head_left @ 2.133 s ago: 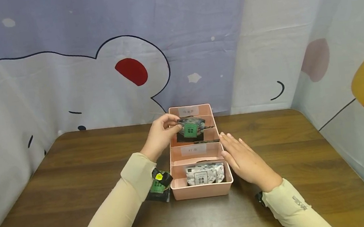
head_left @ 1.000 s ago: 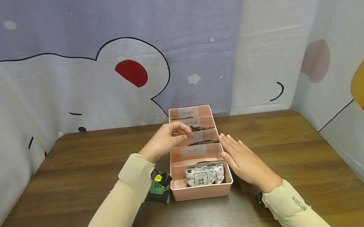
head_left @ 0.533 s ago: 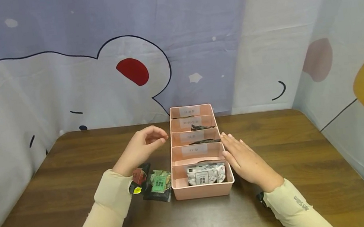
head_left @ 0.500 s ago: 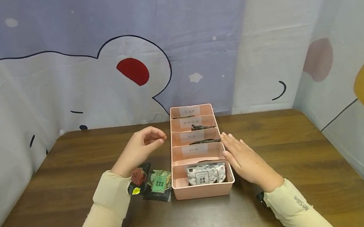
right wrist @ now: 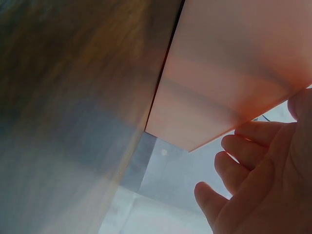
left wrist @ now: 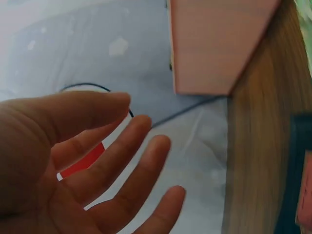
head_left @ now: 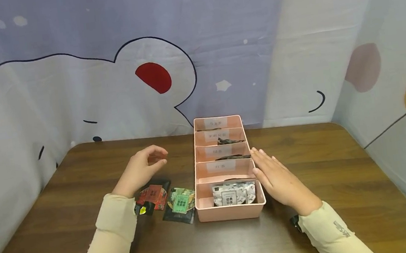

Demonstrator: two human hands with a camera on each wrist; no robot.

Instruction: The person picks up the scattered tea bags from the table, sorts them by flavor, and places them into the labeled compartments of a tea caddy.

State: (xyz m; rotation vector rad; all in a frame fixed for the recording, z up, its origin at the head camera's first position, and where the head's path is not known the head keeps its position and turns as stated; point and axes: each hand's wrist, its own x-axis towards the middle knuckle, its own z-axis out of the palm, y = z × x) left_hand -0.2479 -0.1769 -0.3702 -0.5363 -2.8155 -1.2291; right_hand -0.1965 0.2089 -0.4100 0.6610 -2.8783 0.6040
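My left hand (head_left: 141,168) hovers over the table to the left of a pink divided box (head_left: 231,212), its fingers loosely bent with nothing between them. Below that hand lie a red-labelled tea packet (head_left: 154,194), partly covered by the wrist strap, and a green-labelled tea packet (head_left: 181,203) beside the box. My right hand (head_left: 280,178) rests with straight fingers along the box's right rim; the right wrist view shows the fingertips (right wrist: 229,141) at that edge. White tea packets (head_left: 233,194) stand in the front compartment.
Paper labels mark the box's rear compartments, and dark packets (head_left: 231,140) show in several of them. The wooden table (head_left: 303,148) ends at a printed cloth backdrop (head_left: 224,49) behind the box and another cloth on the right.
The left hand held a dark green-labelled tea packet over the box, let it go into a compartment, then drew back left, uncovering the packets on the table. The right hand stayed at the rim.
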